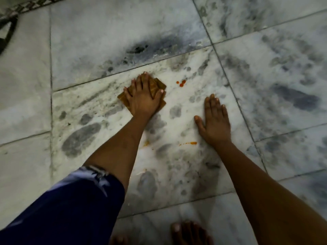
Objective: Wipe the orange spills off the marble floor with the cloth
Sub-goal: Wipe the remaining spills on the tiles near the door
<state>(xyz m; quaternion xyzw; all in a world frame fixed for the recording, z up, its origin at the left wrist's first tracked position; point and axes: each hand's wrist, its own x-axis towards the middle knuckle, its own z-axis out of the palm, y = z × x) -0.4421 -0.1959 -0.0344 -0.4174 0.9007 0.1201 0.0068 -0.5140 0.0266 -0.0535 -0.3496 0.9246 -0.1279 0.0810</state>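
A folded brown cloth (160,84) lies on the white, grey-veined marble floor (177,106). My left hand (143,96) presses flat on it with fingers spread and hides most of it. To the right of the cloth are small orange drops (182,83). My right hand (215,121) rests palm down on the bare tile, holding nothing. A thin orange streak (190,143) lies just left of my right wrist. A faint orange smear (146,143) shows beside my left forearm.
My knee in blue fabric (70,209) fills the lower left. My bare toes (187,232) sit at the bottom edge. A dark curved object (8,32) and a patterned border strip (26,5) are at the top left. Grout lines cross the tiles.
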